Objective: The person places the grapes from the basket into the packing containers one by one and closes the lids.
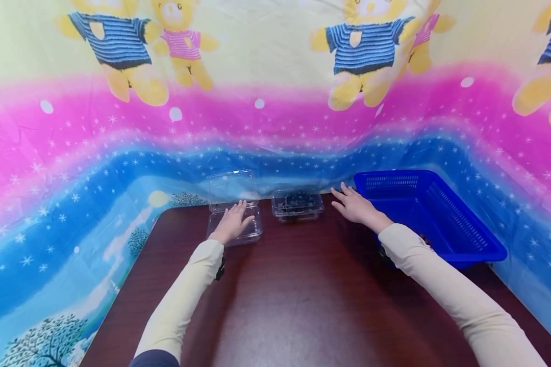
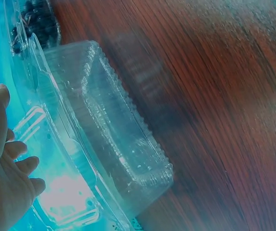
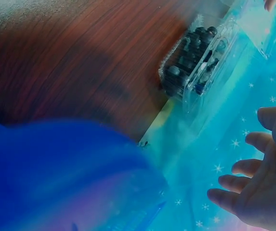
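My left hand (image 1: 232, 223) is stretched out over an open clear plastic clamshell box (image 1: 252, 230), fingers spread and holding nothing. In the left wrist view the bottom half of that clamshell box (image 2: 123, 130) shows bare, its lid raised at the back. To the right stands a second clear box (image 1: 297, 204) of dark, round, berry-like pieces, also visible in the right wrist view (image 3: 193, 60). Between it and a blue plastic basket (image 1: 468, 255) my right hand (image 1: 354, 205) reaches out with fingers extended, nothing in its grasp, near the basket's left rim.
The dark brown wooden table (image 1: 275, 295) bears all of these. A cloth (image 1: 257, 122) printed with bears and snowflakes hangs behind and along both sides. Something small and reddish inside the basket is mostly hidden by the right sleeve (image 1: 413, 250).
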Action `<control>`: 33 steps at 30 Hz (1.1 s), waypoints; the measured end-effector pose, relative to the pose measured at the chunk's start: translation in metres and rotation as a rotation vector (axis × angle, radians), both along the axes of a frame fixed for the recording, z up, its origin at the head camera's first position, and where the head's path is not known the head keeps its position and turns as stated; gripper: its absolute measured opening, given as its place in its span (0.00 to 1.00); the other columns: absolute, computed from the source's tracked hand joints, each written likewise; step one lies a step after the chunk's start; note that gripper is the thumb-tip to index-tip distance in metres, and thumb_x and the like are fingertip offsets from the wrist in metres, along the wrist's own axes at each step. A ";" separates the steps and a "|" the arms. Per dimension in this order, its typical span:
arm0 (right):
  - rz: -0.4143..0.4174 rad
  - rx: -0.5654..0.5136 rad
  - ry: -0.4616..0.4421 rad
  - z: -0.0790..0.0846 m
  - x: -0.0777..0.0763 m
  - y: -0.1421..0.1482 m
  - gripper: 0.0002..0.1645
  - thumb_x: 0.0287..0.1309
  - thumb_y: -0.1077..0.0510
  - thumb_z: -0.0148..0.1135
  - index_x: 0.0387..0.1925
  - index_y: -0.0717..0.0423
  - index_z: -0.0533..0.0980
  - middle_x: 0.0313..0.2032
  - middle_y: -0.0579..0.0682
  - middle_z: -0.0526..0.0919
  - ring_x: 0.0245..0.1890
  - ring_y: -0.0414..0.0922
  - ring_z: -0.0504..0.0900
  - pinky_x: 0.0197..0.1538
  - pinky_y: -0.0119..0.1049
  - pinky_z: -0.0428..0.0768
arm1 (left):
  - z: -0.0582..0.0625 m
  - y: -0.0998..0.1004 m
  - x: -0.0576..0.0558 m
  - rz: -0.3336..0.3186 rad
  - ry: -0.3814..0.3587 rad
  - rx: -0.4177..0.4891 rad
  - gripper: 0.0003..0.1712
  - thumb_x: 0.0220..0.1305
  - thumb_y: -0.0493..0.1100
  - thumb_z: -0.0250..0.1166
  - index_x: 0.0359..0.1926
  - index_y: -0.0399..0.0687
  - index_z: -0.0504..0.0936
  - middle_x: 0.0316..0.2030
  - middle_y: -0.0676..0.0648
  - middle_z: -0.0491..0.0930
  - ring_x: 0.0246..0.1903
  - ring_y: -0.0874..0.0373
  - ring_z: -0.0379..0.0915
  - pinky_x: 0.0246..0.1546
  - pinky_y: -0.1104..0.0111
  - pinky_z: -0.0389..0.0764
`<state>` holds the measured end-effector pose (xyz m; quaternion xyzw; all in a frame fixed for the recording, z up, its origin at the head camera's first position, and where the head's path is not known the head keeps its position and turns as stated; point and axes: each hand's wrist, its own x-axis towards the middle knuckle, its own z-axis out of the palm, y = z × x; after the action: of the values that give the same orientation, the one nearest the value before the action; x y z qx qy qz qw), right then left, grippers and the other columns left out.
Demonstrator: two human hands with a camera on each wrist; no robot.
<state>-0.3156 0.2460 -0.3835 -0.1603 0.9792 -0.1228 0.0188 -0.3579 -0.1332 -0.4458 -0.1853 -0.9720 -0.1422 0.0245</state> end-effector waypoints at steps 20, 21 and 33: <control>0.006 -0.009 0.009 0.006 0.007 0.006 0.35 0.70 0.43 0.37 0.72 0.52 0.47 0.71 0.65 0.37 0.69 0.64 0.37 0.65 0.63 0.50 | -0.002 -0.013 0.005 0.023 -0.010 0.003 0.40 0.70 0.57 0.46 0.70 0.35 0.47 0.70 0.35 0.46 0.69 0.40 0.44 0.68 0.47 0.46; 0.003 -0.008 0.005 0.006 0.006 0.007 0.35 0.70 0.43 0.37 0.72 0.52 0.47 0.71 0.65 0.37 0.70 0.64 0.37 0.65 0.63 0.51 | -0.002 -0.014 0.005 0.024 -0.009 0.002 0.40 0.70 0.57 0.45 0.70 0.35 0.47 0.70 0.35 0.46 0.69 0.40 0.44 0.68 0.47 0.46; -0.015 -0.014 -0.009 0.009 0.009 0.013 0.35 0.70 0.45 0.38 0.72 0.53 0.46 0.71 0.65 0.37 0.70 0.63 0.37 0.64 0.64 0.51 | -0.001 -0.019 0.006 0.010 0.013 0.008 0.39 0.70 0.55 0.46 0.70 0.34 0.48 0.69 0.33 0.48 0.68 0.38 0.45 0.67 0.45 0.47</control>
<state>-0.3068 0.2589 -0.3744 -0.1527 0.9794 -0.1307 0.0210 -0.3514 -0.1527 -0.4471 -0.1810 -0.9722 -0.1449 0.0323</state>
